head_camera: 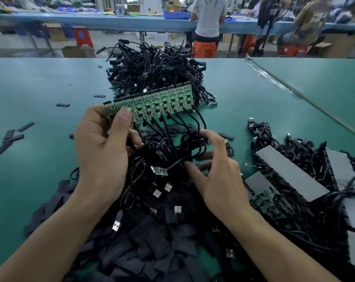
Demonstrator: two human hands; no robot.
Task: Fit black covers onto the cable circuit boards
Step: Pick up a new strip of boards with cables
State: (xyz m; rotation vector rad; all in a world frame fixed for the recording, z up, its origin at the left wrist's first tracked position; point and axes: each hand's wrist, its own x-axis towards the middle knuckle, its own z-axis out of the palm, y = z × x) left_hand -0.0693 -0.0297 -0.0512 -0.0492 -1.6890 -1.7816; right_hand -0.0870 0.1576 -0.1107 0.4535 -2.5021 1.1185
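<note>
One panel of circuit boards (152,102) is held over a heap of black covers (152,251) on a green table (40,190).

Nearest the person, the table carries the heap of flat, rectangular black covers, too many to count. Beyond it lies one tangled pile of black cables (156,68). At right, a second pile (306,216) holds at least three grey-backed panels (290,171). The held panel is one green strip of joined boards, raised and tilted between the heap and the far pile. Black cables leave its lower edge, and its print is too small to read. The left hand (103,151) grips the panel's left end, thumb pressed on its face. The right hand (219,180) has its fingers spread among the hanging cables; whether it pinches one cannot be told. One separate small board (159,170) hangs on a cable between the hands. Several loose covers (10,137) lie at left.
</note>
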